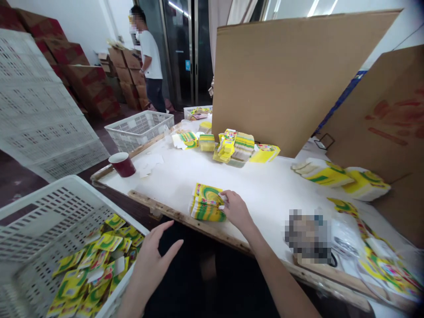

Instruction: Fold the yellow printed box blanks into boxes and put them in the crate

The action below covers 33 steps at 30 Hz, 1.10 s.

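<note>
A stack of printed yellow-and-green packets (206,204) lies near the front edge of the white table. My right hand (234,207) is at the stack's right side, its fingers bent and closed on the edge of the upper packets. How many it grips is hidden. My left hand (157,254) hangs in the air between the table edge and the crate, thumb and fingers apart, with nothing in it. To its left, loose yellow packets (89,269) lie jumbled in a white plastic crate (28,203).
A dark red cup (122,164) stands at the table's left edge. Farther back are more packet bundles (244,148) before an upright cardboard sheet (291,79). More bundles (326,173) lie right. A person (152,62) stands beyond an empty-looking crate (141,128); stacked crates (43,101) rise left.
</note>
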Tool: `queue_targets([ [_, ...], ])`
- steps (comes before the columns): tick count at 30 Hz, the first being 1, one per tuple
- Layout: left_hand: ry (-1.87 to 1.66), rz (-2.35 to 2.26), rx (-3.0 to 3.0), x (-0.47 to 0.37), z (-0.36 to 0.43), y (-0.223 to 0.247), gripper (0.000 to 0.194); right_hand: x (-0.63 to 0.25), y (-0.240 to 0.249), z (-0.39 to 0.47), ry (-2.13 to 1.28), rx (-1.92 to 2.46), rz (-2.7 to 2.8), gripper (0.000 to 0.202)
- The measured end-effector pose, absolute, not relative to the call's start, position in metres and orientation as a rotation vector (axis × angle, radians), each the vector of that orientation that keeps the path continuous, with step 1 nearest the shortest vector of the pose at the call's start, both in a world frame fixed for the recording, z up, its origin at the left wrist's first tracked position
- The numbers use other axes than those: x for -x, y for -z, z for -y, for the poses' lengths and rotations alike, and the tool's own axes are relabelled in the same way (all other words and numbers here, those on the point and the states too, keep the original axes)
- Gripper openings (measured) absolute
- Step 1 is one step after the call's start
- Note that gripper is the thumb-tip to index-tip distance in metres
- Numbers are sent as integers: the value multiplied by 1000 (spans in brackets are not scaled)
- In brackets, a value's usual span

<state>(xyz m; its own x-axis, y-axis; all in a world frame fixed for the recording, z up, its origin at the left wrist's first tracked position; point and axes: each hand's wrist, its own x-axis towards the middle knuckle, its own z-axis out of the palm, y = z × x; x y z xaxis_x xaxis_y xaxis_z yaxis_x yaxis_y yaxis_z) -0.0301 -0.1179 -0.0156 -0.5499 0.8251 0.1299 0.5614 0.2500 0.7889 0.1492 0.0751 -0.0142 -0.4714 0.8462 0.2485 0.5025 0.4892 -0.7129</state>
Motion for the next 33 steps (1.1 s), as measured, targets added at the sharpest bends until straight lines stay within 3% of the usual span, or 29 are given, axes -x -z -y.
queue_targets([
  [7, -1757, -1437, -723, -20, 87, 24, 70, -150, 0, -25, -1116, 897, 2063, 22],
  [10, -1923, -1089, -481, -29, 80, 20, 54, -144, 1, 2, -1592, 692, 1882, 23],
  [13, -2013, -901, -326, -30, 75, 12, 35, -134, 7, 21, -1751, 625, 1628, 25],
  [17, -2211, -876, -214, -27, 69, 3, 29, -120, 16, 39, -1665, 650, 1579, 28],
  [27, -2116, -1155, -286, -29, 76, 10, 50, -113, 23, 44, -1895, 481, 1361, 32],
  [33, -2129, -1023, -242, -36, 77, 5, 39, -117, 31, 55, -2009, 371, 1340, 41],
])
